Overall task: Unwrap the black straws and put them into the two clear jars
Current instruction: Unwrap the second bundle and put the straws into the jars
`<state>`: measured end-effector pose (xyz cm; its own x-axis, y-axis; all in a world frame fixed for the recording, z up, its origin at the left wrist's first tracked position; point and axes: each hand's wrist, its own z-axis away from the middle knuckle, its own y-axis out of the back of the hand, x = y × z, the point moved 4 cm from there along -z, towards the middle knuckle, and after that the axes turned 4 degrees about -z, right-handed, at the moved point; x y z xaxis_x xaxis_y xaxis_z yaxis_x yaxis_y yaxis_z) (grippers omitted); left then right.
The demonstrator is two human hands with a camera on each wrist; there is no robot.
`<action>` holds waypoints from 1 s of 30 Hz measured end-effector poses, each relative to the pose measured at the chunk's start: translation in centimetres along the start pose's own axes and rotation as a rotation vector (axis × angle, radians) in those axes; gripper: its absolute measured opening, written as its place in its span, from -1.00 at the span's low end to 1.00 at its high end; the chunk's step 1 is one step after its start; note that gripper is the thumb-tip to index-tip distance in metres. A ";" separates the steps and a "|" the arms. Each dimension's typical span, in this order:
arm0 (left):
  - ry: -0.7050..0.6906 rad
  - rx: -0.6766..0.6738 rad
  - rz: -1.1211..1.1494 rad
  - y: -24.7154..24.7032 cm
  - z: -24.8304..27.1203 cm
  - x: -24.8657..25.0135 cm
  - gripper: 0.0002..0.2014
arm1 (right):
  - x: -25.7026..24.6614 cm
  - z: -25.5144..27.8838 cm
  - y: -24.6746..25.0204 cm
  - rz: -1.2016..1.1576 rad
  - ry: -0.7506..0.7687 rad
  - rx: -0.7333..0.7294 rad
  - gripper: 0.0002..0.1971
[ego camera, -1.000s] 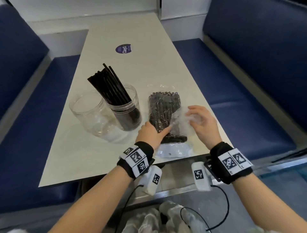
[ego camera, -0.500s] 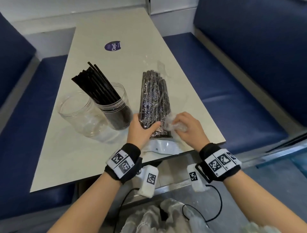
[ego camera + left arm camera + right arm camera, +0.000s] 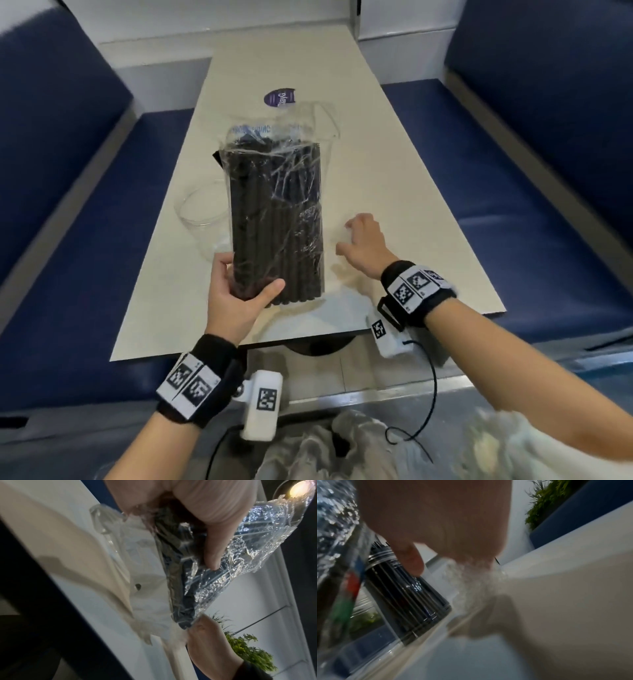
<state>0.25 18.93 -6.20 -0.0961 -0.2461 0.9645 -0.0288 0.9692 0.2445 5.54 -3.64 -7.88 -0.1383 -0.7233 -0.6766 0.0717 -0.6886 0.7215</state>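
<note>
My left hand (image 3: pixel 239 294) grips the wrapped straw pack (image 3: pixel 277 219) upright by its base, lifted off the table (image 3: pixel 394 192) for stripping. My right hand (image 3: pixel 364 245) pinches loose film (image 3: pixel 476 582) just beside it. Behind, an empty clear jar (image 3: pixel 202 219); the other jar (image 3: pixel 406 595) holds straws.

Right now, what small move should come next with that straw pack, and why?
Probably pull the straws out through the wrap's opened lower end. The left hand grips the pack upright, mostly wrapped; the right hand holds torn film; one jar is empty.
</note>
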 end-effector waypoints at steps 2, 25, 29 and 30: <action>0.029 0.016 0.007 0.5 0.4 -0.6 -0.42 | 0.5 -0.6 -1.4 0.185 -0.028 -0.112 -0.52; 0.132 -0.026 -0.047 0.8 -0.2 -4.4 -0.52 | -1.2 1.4 -0.1 0.321 0.144 -0.008 -0.41; 0.127 -0.054 -0.072 1.0 -0.5 -4.4 -0.53 | -1.9 2.2 1.5 0.195 0.155 0.048 -0.32; 0.128 -0.060 -0.074 1.1 -0.6 -4.4 -0.52 | -2.4 2.4 2.1 0.156 0.178 0.082 -0.39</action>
<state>1.23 21.02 -10.10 0.0319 -0.3185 0.9474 0.0292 0.9478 0.3176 3.64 -3.22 -4.34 0.0450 -0.8234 -0.5656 -0.0033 -0.5663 0.8242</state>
